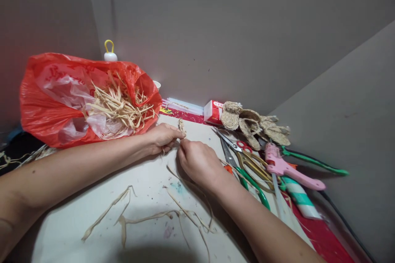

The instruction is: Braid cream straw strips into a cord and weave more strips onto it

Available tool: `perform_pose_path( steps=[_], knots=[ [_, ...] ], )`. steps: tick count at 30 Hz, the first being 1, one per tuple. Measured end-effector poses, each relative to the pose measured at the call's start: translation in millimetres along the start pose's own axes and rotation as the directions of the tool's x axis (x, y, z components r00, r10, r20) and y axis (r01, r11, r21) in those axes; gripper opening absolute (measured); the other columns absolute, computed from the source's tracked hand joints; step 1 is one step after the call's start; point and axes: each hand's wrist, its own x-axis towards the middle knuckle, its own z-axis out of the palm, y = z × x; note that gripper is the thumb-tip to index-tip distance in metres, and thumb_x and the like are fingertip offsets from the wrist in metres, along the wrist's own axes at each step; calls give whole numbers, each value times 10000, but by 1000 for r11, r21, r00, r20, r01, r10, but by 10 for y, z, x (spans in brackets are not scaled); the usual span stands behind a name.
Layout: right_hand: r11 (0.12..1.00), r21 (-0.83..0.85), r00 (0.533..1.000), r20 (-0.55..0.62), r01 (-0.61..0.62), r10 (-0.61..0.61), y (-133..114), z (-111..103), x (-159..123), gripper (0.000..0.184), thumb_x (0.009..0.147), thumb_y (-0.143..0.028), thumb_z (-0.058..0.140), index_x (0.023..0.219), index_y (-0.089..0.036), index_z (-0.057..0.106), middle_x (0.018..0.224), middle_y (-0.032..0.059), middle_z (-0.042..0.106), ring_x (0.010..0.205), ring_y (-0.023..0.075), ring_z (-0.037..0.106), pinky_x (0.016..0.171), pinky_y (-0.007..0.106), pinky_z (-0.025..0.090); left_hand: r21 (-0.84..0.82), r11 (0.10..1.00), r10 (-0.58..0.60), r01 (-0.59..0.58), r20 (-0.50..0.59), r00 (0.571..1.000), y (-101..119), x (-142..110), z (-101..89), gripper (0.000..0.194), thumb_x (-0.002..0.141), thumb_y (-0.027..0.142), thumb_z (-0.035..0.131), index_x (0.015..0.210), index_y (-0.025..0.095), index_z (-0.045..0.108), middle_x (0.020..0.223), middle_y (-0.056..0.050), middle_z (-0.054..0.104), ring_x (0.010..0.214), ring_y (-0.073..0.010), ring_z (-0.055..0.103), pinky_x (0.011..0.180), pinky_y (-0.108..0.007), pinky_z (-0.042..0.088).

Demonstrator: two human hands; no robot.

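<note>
The left hand [165, 136] pinches a small tan braided-straw piece [181, 125] between thumb and finger, its textured end pointing up and away, probably so that the lower end meets the other hand. The right hand [200, 162] curls closed right beside it, knuckles up; whether it grips a strand cannot be told, as its fingertips are hidden. The piece sits over the far part of the white desk [145, 181], between the hands.

The crinkled red plastic bag [49, 102] gapes towards the person's left side, seemingly to keep its pale dried straw strips [117, 109] within reach. To the right, silver scissors with red handles [242, 146], gold-handled scissors [254, 166] and green-handled scissors [261, 193] overlap beside a pink glue gun [286, 168], likely grouped as tools for the right hand. Coiled tan straw pieces [231, 115] cluster behind them, next to a red-and-white box [212, 111].

The grey wall [247, 41] rises just behind the desk's far edge, limiting reach forward. The bag hems in the left forearm, and the tools crowd the right one. The widest room lies nearer the body, between the forearms, though loose beige strands [105, 213] stretch across it and could snag on a sleeve or finger.
</note>
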Motion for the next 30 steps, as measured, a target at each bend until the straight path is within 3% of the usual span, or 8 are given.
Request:
perform_pose_path(
  steps=[6,10,13,14,16,19,24,30],
  knots=[
    [979,-46,975,108,200,-194,-271,-67,-257,205,791,-110,458,876,-145,641,713,139,699,630,237,635,540,302,310,38,999,4,-4,-6,1000,-3,19,-31,216,768,142,554,555,135,515,335,90,247,313,-32,158,351,-200,96],
    [881,193,819,326,432,-473,-405,-311,-564,123,772,-173,533,718,-199,641,662,53,681,546,161,560,500,272,292,15,1000,-19,18,20,1000,36,17,-62,204,776,142,555,574,126,530,351,100,222,329,-21,133,359,-185,92],
    [754,545,727,337,367,-598,-256,-489,-565,201,803,-313,561,639,-209,613,603,-5,629,514,113,498,489,231,314,-1,1000,-26,26,54,998,61,13,-89,190,780,138,551,590,122,542,361,104,209,331,-19,120,355,-179,89],
    [708,633,774,261,313,-576,-155,-511,-496,264,841,-323,515,621,-200,594,576,-13,596,500,101,473,484,222,316,-9,1000,-17,18,69,997,66,13,-98,200,777,135,553,579,125,532,364,103,209,331,-19,122,353,-177,90],
    [680,717,974,7,154,-228,78,-479,-282,347,873,-338,442,571,-189,528,504,-21,498,461,97,416,458,222,309,-16,1000,-5,7,99,995,73,18,-117,216,771,137,559,561,131,511,366,101,216,330,-19,130,351,-173,94],
    [639,769,968,-168,10,187,359,-290,60,253,824,-347,529,636,-179,544,606,14,555,569,131,501,516,235,378,3,1000,-12,12,144,989,77,30,-143,197,761,153,581,576,137,516,363,103,220,327,-17,126,350,-167,101],
    [255,944,977,215,-208,-2,366,-4,248,192,826,-337,517,723,-178,552,703,38,602,569,124,553,484,224,428,30,1000,-9,4,174,985,67,46,-183,177,740,161,595,585,148,510,364,97,246,320,-22,145,346,-173,103],
    [233,935,957,286,-269,-43,330,68,248,291,801,-376,541,608,-192,425,454,-96,306,360,41,184,336,181,111,87,996,10,-29,207,978,48,53,-210,143,723,164,600,598,148,532,385,91,272,335,-24,172,356,-185,105]
  ],
)
